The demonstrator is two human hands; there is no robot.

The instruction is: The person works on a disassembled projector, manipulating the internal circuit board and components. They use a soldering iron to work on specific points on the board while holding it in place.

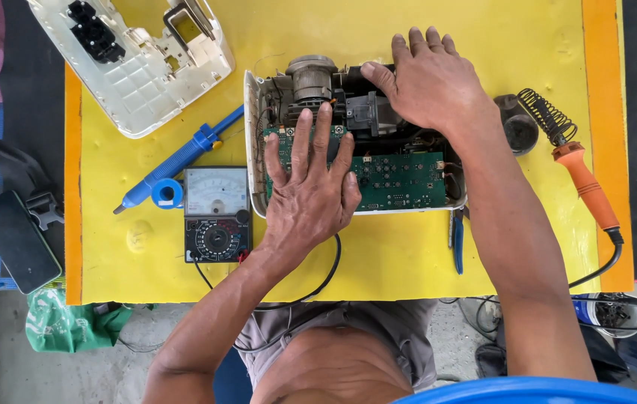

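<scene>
An opened white device (253,127) lies on the yellow table (378,254), its green circuit board (401,179) and a grey lens barrel (311,75) exposed. My left hand (309,187) rests flat on the left part of the board, fingers spread toward the lens. On the upper right of the device's insides lies my right hand (431,78), its thumb pressing a dark part beside the grey block (367,112). Neither hand holds a tool.
The removed white cover (135,60) lies at the top left. A blue desoldering pump (176,161) and an analogue multimeter (216,213) sit left of the device. An orange-handled soldering iron (584,179) on its coil stand is at the right. Blue-handled pliers (457,239) lie below the device.
</scene>
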